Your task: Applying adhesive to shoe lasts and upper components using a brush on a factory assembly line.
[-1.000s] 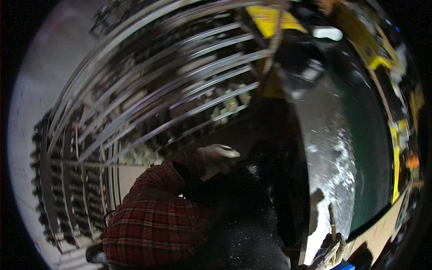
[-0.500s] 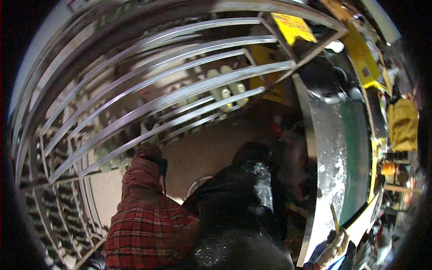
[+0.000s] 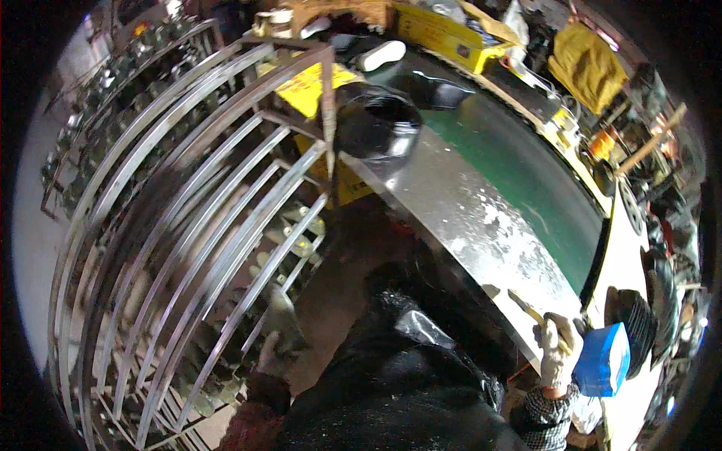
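Note:
My left hand [image 3: 277, 332], in a pale glove and blurred by motion, is low beside the slanted bars of a large metal rack [image 3: 188, 225]; whether it holds anything is unclear. A red plaid sleeve [image 3: 244, 430] follows it to the lower edge. My right hand [image 3: 556, 352], in a white glove with a checked sleeve, grips a yellow-handled brush [image 3: 526, 304] at the near edge of a shiny steel tabletop [image 3: 466, 218]. A blue box-shaped container [image 3: 608, 359] sits just right of that hand. A black, glossy apron [image 3: 406, 383] covers my front.
A black round tub [image 3: 376, 126] stands at the table's far corner, beside a green mat [image 3: 526, 158]. Yellow boxes [image 3: 444, 30] and clutter line the back. Dark round pans [image 3: 639, 319] are stacked at the right. Pale bottles [image 3: 297, 233] lie behind the rack bars.
The view has swung right, and more of the steel table and green mat shows. My left hand has dropped from the upper rack bars to lower down. The right hand with the brush is now plainly in view.

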Demonstrator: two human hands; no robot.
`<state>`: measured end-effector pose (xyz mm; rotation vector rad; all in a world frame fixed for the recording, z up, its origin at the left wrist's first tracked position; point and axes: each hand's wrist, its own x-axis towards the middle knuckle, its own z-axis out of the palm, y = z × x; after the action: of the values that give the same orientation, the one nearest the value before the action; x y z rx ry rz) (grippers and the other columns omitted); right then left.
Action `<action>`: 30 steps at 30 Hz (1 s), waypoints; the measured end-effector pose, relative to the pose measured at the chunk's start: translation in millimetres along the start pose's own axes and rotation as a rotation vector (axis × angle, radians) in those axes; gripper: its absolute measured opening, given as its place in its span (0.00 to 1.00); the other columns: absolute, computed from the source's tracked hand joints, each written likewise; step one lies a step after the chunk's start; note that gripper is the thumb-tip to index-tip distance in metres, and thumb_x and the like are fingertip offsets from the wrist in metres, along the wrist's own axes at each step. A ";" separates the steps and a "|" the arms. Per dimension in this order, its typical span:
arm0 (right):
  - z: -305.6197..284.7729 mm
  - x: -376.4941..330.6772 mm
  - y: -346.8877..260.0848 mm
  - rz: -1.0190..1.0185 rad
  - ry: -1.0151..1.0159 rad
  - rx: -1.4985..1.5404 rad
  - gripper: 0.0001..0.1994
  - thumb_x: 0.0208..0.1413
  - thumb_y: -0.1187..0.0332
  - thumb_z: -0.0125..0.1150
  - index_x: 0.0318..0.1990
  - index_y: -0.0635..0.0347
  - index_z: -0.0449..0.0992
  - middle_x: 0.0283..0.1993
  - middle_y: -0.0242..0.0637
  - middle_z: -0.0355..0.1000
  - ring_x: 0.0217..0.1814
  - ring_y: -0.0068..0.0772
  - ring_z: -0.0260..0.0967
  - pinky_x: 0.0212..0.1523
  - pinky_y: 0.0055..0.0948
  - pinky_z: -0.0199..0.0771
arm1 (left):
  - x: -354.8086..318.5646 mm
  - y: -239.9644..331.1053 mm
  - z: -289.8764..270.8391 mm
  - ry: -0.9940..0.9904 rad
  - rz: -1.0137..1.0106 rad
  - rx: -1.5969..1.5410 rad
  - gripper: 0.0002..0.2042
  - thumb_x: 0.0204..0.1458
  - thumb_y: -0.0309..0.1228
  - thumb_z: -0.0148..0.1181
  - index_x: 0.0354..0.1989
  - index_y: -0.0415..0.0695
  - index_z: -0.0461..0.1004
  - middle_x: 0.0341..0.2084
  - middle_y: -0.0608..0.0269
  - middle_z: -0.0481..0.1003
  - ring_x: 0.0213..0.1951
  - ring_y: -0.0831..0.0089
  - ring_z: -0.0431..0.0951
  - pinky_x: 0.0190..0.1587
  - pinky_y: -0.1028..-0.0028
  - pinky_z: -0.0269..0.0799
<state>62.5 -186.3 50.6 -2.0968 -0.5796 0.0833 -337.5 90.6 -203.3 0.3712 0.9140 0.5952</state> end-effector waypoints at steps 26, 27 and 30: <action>-310.0 -79.7 136.8 0.307 0.754 -0.073 0.10 0.59 0.66 0.56 0.33 0.66 0.75 0.27 0.28 0.70 0.29 0.16 0.63 0.30 0.18 0.62 | -53.9 -123.4 367.6 -0.732 -0.510 0.281 0.36 0.54 0.58 0.47 0.57 0.35 0.61 0.39 0.36 0.71 0.31 0.51 0.77 0.26 0.60 0.75; -306.8 -84.8 131.2 0.248 0.802 -0.032 0.10 0.59 0.67 0.56 0.33 0.67 0.75 0.28 0.28 0.71 0.29 0.16 0.63 0.31 0.17 0.62 | -51.9 -115.4 351.6 -0.705 -0.658 0.239 0.38 0.51 0.63 0.45 0.51 0.35 0.65 0.31 0.40 0.73 0.22 0.56 0.76 0.15 0.65 0.70; -290.9 -92.0 125.3 0.129 0.791 0.024 0.09 0.58 0.69 0.56 0.37 0.68 0.76 0.28 0.30 0.71 0.28 0.15 0.64 0.29 0.15 0.63 | -64.0 -109.3 340.2 -0.544 -0.758 0.228 0.41 0.46 0.69 0.44 0.46 0.36 0.68 0.25 0.48 0.74 0.20 0.60 0.75 0.17 0.66 0.71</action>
<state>108.0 -509.3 99.6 -1.9327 0.0367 -0.6351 -52.3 -51.9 -29.9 0.3341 0.5283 -0.3051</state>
